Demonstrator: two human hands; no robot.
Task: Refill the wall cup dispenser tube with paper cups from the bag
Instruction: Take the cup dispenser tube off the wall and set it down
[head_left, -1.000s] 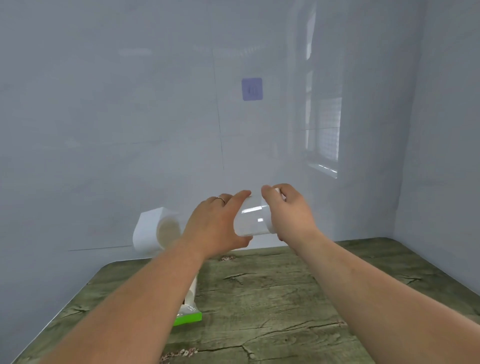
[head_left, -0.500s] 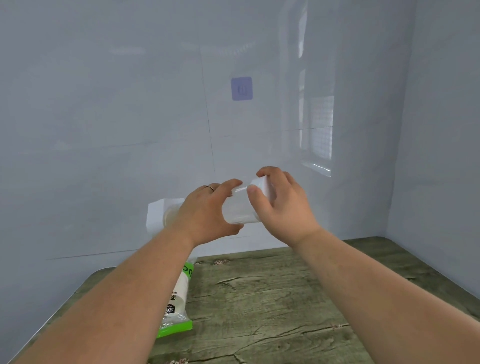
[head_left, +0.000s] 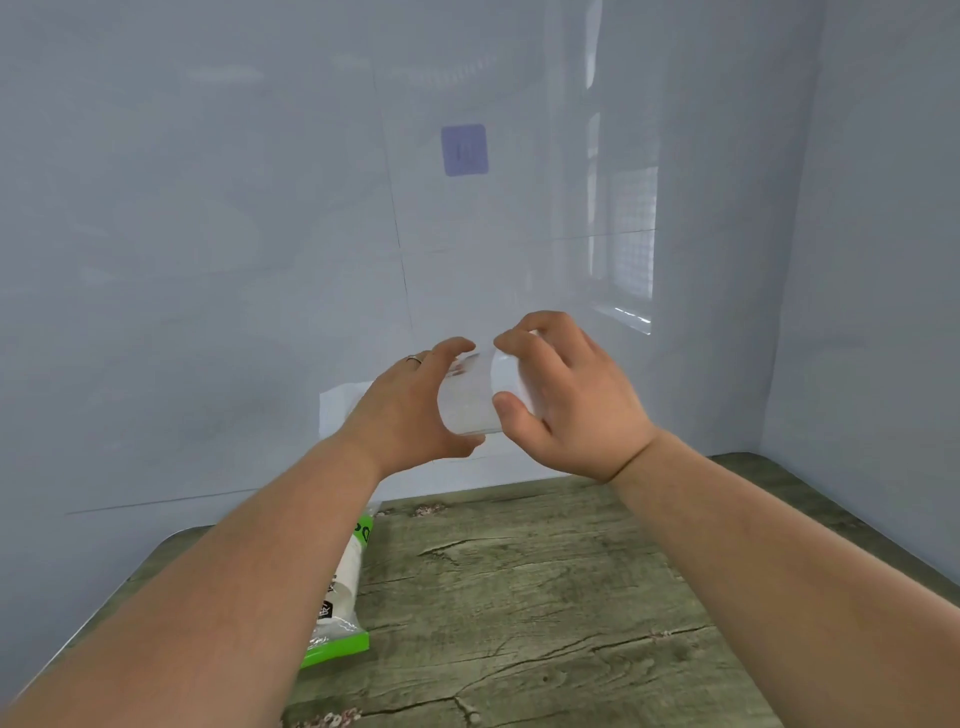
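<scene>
Tube (head_left: 467, 413) is held level in the air, left hand (head_left: 410, 410) curled round it, right hand (head_left: 563, 402) gripping its white cap (head_left: 511, 382), while cups (head_left: 347, 569) lie bagged on the tabletop (head_left: 545, 597) below the left hand, so refilling seems not yet begun.

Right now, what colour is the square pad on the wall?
Pale purple; the square pad shows best in the head view.

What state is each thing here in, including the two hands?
Clear tube: held sideways above the table.
Left hand: grips the tube.
Right hand: grips the tube's white end.
Cup bag: lying flat on the table.
Purple wall pad: nothing hanging on it.
</scene>
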